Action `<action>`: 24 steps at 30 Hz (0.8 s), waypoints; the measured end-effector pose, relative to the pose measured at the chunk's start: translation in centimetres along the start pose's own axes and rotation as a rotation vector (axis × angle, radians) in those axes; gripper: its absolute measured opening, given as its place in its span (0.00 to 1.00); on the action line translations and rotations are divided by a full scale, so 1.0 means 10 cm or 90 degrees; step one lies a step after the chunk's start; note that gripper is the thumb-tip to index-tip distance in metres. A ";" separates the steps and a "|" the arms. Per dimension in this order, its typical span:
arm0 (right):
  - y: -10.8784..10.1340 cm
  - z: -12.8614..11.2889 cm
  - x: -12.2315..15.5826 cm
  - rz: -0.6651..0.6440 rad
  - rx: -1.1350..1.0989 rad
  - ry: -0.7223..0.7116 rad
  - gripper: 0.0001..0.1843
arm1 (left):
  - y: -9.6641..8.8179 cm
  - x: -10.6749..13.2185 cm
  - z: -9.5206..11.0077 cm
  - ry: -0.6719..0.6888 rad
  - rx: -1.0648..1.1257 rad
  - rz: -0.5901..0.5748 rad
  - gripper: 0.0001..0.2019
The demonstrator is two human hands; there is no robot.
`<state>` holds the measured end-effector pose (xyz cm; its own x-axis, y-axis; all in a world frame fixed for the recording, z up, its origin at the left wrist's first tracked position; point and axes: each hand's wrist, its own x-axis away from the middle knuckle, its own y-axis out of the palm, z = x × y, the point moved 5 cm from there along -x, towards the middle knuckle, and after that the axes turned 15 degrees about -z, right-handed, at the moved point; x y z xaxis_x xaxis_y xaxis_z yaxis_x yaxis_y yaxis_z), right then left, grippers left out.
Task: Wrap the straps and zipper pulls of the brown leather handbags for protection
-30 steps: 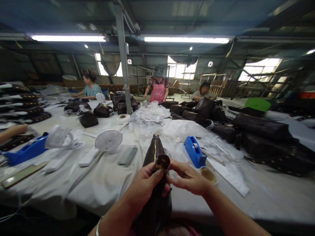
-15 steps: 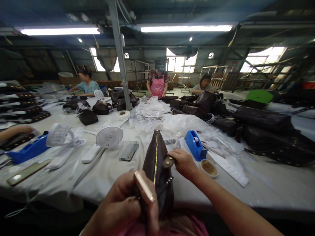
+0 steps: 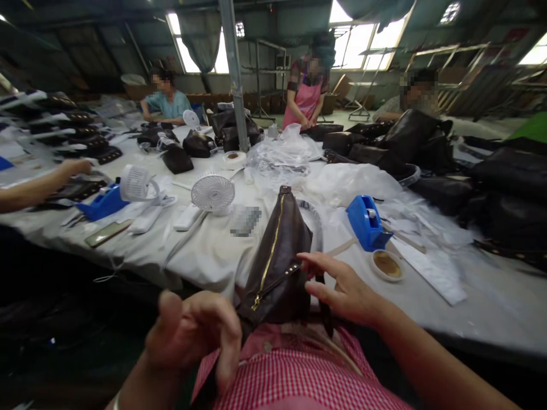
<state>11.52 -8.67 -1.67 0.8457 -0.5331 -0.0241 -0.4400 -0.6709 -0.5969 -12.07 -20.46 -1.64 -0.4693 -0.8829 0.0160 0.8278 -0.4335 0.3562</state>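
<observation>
A dark brown leather bag (image 3: 282, 250) with a gold zipper (image 3: 273, 245) stands tilted at the table's front edge, against my lap. A narrow studded strap (image 3: 280, 280) lies across its side. My right hand (image 3: 346, 285) is at the bag's right side, thumb and fingers apart, fingertips at the strap's upper end; whether they touch it I cannot tell. To the bag's lower left, my left hand (image 3: 199, 330) hangs with curved, parted fingers and thumb raised. Nothing shows in it. A dark strip (image 3: 209, 390) runs below that hand.
A blue tape dispenser (image 3: 368, 222) and a small dish of brown paste (image 3: 387, 265) stand right of the bag. Left lie a phone (image 3: 247, 221) and a white fan (image 3: 212, 192). Plastic wrapping (image 3: 277, 151) is heaped behind. A co-worker's hand (image 3: 72, 168) reaches in from the left.
The shiny rose-gold rod has gone from my left hand. My right hand has let go of the studded brown leather tab and opened. The view has tipped down and turned left.
</observation>
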 end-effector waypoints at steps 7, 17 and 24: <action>0.13 -0.11 -0.26 0.165 -0.046 0.013 0.04 | 0.09 -0.32 0.10 -0.040 -0.227 0.168 0.13; 0.06 -0.29 -0.25 0.221 -0.197 -0.123 0.18 | 0.25 -0.80 0.02 -0.105 -0.418 0.026 0.12; 0.15 -0.19 -0.20 0.189 -0.149 -0.050 0.04 | 0.32 -0.82 -0.13 -0.130 -0.384 0.117 0.16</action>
<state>8.62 -9.64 -0.97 0.6874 -0.6871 -0.2354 -0.7188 -0.5973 -0.3557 -5.15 -14.87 -1.83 -0.3034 -0.9258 0.2252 0.8991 -0.3565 -0.2542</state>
